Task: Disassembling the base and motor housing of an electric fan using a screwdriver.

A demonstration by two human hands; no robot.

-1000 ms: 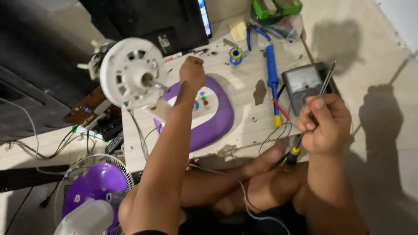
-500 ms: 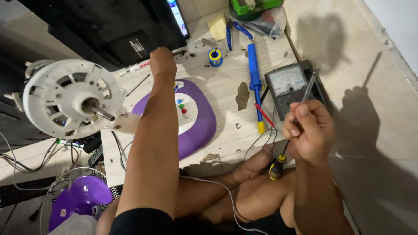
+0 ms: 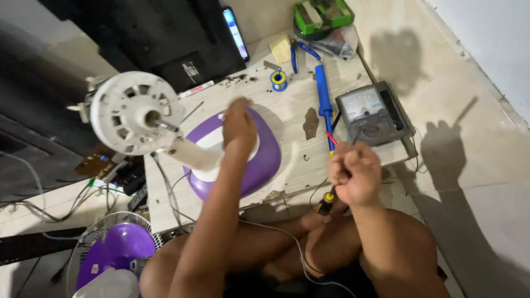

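Since the earlier frame, left hand (image 3: 238,126) has pulled back onto the purple fan base (image 3: 264,160), fingers loosely curled on its white panel. Right hand (image 3: 356,174) is fisted on a yellow-handled screwdriver (image 3: 327,201), near the analog meter (image 3: 369,113) on the bench (image 3: 292,149).
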